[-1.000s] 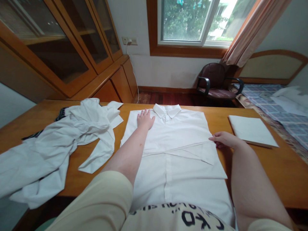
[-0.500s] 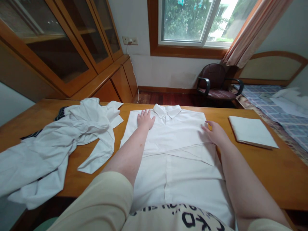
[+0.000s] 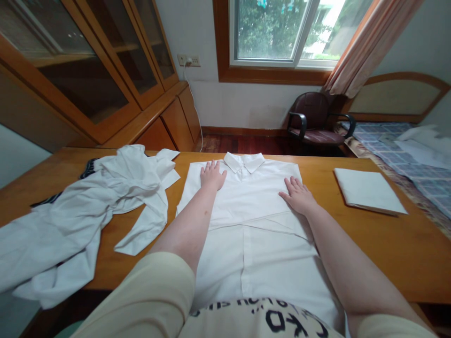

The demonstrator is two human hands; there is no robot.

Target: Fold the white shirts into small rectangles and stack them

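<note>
A white collared shirt (image 3: 253,197) lies spread on the wooden table in front of me, its collar toward the far edge and its lower part hanging down toward my body. Crossed fabric edges run over its middle. My left hand (image 3: 212,175) rests flat on the shirt left of the collar, fingers spread. On the shirt's right side, below the shoulder, my right hand (image 3: 299,195) lies palm down with its fingers apart. Neither hand grips the cloth.
A crumpled heap of white clothes (image 3: 105,197) with dark striped parts covers the table's left side. To the right lies a folded white cloth (image 3: 369,190) on the wooden table (image 3: 352,253). Beyond stand an armchair (image 3: 312,117), a bed (image 3: 384,141) and a glass-fronted cabinet (image 3: 141,108).
My right hand has moved left from the shirt's right edge onto its front and flattened out. My left hand has stayed in place.
</note>
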